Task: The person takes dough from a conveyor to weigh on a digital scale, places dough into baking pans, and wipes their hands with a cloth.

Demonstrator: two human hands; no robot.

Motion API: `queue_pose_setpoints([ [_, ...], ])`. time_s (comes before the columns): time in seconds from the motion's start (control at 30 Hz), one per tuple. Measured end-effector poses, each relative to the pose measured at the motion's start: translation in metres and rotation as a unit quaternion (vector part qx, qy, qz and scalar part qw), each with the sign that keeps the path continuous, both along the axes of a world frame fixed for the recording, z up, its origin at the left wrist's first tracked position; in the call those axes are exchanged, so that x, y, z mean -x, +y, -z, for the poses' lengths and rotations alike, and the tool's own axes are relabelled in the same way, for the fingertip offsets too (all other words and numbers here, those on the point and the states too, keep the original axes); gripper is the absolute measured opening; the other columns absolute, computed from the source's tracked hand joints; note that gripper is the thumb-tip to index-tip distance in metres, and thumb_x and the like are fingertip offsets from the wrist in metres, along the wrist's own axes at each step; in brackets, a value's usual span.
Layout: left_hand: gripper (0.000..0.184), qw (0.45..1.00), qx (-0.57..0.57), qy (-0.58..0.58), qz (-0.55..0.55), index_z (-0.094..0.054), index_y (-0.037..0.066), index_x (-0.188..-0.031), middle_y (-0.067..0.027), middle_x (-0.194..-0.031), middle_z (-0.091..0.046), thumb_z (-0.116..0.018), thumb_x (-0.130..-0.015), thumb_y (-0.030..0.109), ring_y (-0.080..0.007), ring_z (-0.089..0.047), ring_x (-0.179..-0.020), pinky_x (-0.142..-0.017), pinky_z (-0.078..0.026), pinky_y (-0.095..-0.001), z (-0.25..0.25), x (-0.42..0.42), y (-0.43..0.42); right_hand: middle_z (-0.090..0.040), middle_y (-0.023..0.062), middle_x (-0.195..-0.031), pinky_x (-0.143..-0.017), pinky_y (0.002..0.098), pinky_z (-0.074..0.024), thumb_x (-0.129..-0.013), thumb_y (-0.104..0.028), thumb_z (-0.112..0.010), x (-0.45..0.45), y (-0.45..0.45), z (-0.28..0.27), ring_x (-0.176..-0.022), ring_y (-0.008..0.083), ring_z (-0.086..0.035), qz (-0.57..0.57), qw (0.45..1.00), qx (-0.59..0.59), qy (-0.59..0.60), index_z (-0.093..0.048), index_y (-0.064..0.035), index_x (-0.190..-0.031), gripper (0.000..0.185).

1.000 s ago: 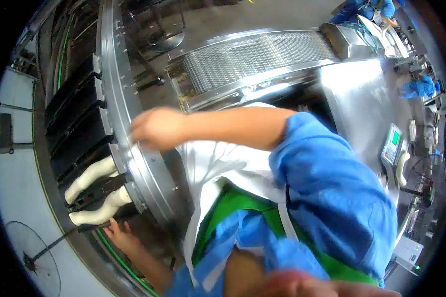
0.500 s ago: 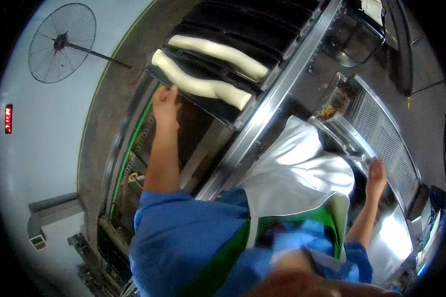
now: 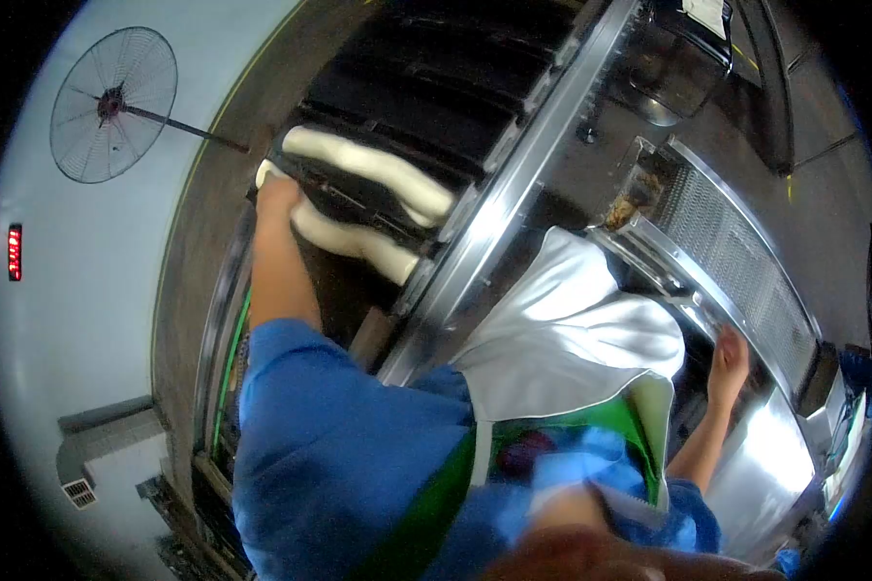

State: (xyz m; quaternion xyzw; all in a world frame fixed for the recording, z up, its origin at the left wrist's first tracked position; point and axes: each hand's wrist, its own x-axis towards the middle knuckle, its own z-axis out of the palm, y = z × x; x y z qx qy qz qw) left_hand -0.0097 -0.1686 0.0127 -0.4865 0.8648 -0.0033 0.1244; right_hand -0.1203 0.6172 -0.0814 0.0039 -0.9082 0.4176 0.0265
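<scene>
My left hand (image 3: 279, 198) is closed around the left part of the nearer long, wavy cream roll (image 3: 358, 242). The roll's far tip shows just past my fingers; whether it is dough or foam I cannot tell. A second cream roll (image 3: 373, 172) lies alongside it, a little farther off. Both rest on dark slats of the conveyor (image 3: 426, 63). At the right, my right hand (image 3: 730, 360) hangs with curled fingers beside the metal side rail of a mesh-topped machine (image 3: 736, 237). Nothing shows in that hand.
A shiny metal rail (image 3: 513, 194) runs along the conveyor's edge, between it and my white apron (image 3: 572, 329). A large round fan (image 3: 114, 105) stands at the left, above a wall display with red digits (image 3: 15, 252). A black chair (image 3: 678, 58) is at the upper right.
My left hand has moved up and left from beside the nearer roll and taken hold of it. Both rolls sit lower and farther left in view. My right hand has dropped slightly from the rail.
</scene>
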Motion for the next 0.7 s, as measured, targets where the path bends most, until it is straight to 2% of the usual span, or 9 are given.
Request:
queue_pose_setpoints([
  [0.07, 0.053, 0.975, -0.02, 0.205, -0.086, -0.048, -0.001, -0.13, -0.0203, -0.117, -0.062, -0.056, -0.079, 0.013, -0.0323, -0.063, -0.103, -0.085, -0.051, -0.0399, 0.018, -0.021, -0.014, -0.063, 0.0115, -0.111, -0.088, 0.0288, -0.049, -0.089, -0.001, -0.06, 0.0, 0.01, 0.007, -0.1, 0.0188, -0.062, 0.0, 1.0, -0.004, -0.003, -0.059, -0.0004, -0.117, 0.028],
  [0.1, 0.053, 0.976, -0.016, 0.201, -0.086, -0.048, -0.001, -0.13, -0.0203, -0.117, -0.062, -0.056, -0.079, 0.013, -0.0323, -0.063, -0.103, -0.085, -0.051, -0.0399, 0.018, -0.025, -0.019, -0.063, 0.0115, -0.111, -0.088, 0.0286, -0.049, -0.089, -0.002, -0.061, -0.001, 0.01, 0.011, -0.1, 0.0188, -0.062, -0.001, 1.0, -0.005, -0.003, -0.059, -0.0005, -0.117, 0.028],
  [0.17, 0.041, 0.906, -0.235, 0.272, -0.224, -0.055, 0.001, -0.12, -0.012, -0.1, -0.064, -0.059, -0.081, 0.012, -0.0232, -0.063, -0.086, -0.071, -0.054, -0.0346, 0.001, -0.035, -0.006, -0.063, 0.0109, -0.111, -0.088, 0.0288, -0.049, -0.089, -0.002, -0.061, 0.001, 0.013, 0.021, -0.1, 0.0187, -0.062, 0.001, 1.0, 0.003, -0.014, -0.059, -0.0002, -0.115, 0.027],
  [0.3, 0.039, 0.882, -0.236, 0.34, -0.226, -0.058, 0.001, -0.113, -0.0083, -0.091, -0.061, -0.067, -0.083, 0.023, -0.0178, -0.06, -0.078, -0.062, -0.052, -0.0313, -0.015, -0.071, 0.003, -0.063, 0.0109, -0.108, -0.088, 0.0298, -0.0495, -0.088, -0.003, -0.062, 0.015, 0.006, 0.028, -0.099, 0.0185, -0.061, 0.006, 0.999, 0.006, -0.053, -0.059, 0.0005, -0.112, 0.024],
  [0.4, 0.068, 0.964, -0.035, 0.254, -0.069, -0.045, -0.001, -0.136, -0.0257, -0.125, -0.057, -0.069, -0.079, 0.026, -0.0373, -0.055, -0.117, -0.1, -0.04, -0.0399, -0.019, -0.115, 0.049, -0.062, 0.0121, -0.108, -0.088, 0.0313, -0.0502, -0.087, -0.004, -0.063, 0.024, -0.005, 0.013, -0.099, 0.02, -0.061, -0.022, 0.999, -0.041, -0.003, -0.059, -0.0009, -0.112, 0.025],
  [0.47, 0.07, 0.962, 0.027, 0.268, -0.038, -0.042, 0.0, -0.139, -0.024, -0.135, -0.049, -0.069, -0.08, 0.027, -0.0353, -0.047, -0.126, -0.103, -0.038, -0.0414, -0.007, -0.152, 0.08, -0.063, 0.0125, -0.111, -0.09, 0.0322, -0.0494, -0.088, -0.002, -0.059, 0.019, -0.015, 0.001, -0.104, 0.0213, -0.061, -0.005, 0.999, -0.048, -0.011, -0.057, -0.0005, -0.118, 0.03],
  [0.53, 0.075, 0.821, -0.221, 0.422, -0.316, -0.036, 0.003, -0.143, -0.0184, -0.142, -0.043, -0.071, -0.082, 0.031, -0.0322, -0.044, -0.127, -0.104, -0.035, -0.0434, -0.027, -0.144, 0.159, -0.061, 0.0128, -0.115, -0.09, 0.0335, -0.0499, -0.088, 0.003, -0.056, 0.014, -0.022, -0.017, -0.109, 0.0218, -0.059, 0.027, 0.995, -0.078, -0.056, -0.056, 0.0, -0.122, 0.034],
  [0.63, 0.076, 0.791, -0.346, 0.43, -0.264, -0.036, 0.004, -0.143, -0.0183, -0.142, -0.043, -0.071, -0.082, 0.032, -0.032, -0.044, -0.127, -0.104, -0.035, -0.0436, 0.021, -0.124, 0.205, -0.057, 0.0102, -0.127, -0.089, 0.0351, -0.053, -0.09, -0.004, -0.056, 0.001, -0.042, -0.039, -0.107, 0.0226, -0.06, 0.111, 0.968, -0.119, -0.192, -0.057, -0.0089, -0.125, 0.035],
  [0.7, 0.076, 0.797, -0.403, 0.403, -0.199, -0.036, 0.004, -0.143, -0.0182, -0.142, -0.043, -0.071, -0.082, 0.032, -0.0319, -0.044, -0.127, -0.104, -0.035, -0.0437, 0.048, -0.085, 0.231, -0.056, 0.0128, -0.126, -0.09, 0.0383, -0.051, -0.086, -0.01, -0.064, -0.001, -0.023, -0.019, -0.107, 0.0272, -0.06, 0.038, 0.98, -0.166, -0.107, -0.059, -0.0069, -0.121, 0.036],
])
